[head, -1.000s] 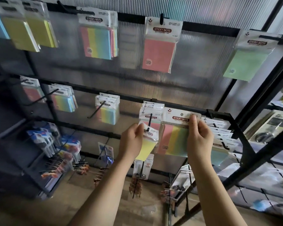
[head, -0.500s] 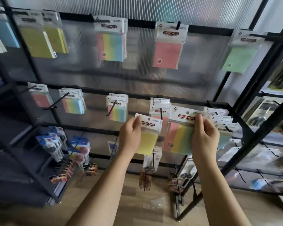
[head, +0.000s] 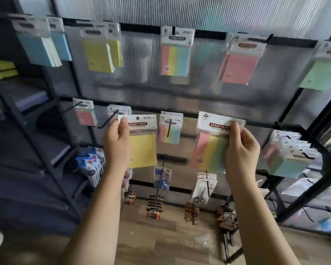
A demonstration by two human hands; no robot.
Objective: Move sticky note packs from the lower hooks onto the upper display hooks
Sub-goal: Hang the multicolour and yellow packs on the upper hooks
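My left hand (head: 116,144) pinches a yellow pack (head: 142,143) of sticky notes by the left edge of its white header card, thumb on the front and the other fingers behind. My right hand (head: 241,150) pinches a striped pack (head: 210,150), pink, yellow and green, at the right end of its header, fingers curled round the card. Both packs are off the hooks, held in front of the rack's lower rail (head: 141,109), well apart from each other.

Between them another striped pack (head: 170,129) hangs on a lower hook. To the left on the same rail hang a pink pack (head: 84,115) and a bunch partly hidden by my left hand. At the rail's right end sits a thick bunch of packs (head: 289,157).

The upper rail (head: 208,35) carries 5 groups: blue (head: 38,46), yellow (head: 99,52), striped (head: 175,54), pink (head: 239,62) and green (head: 321,73) near the right edge. Below, small goods hang over a wooden floor (head: 161,241).
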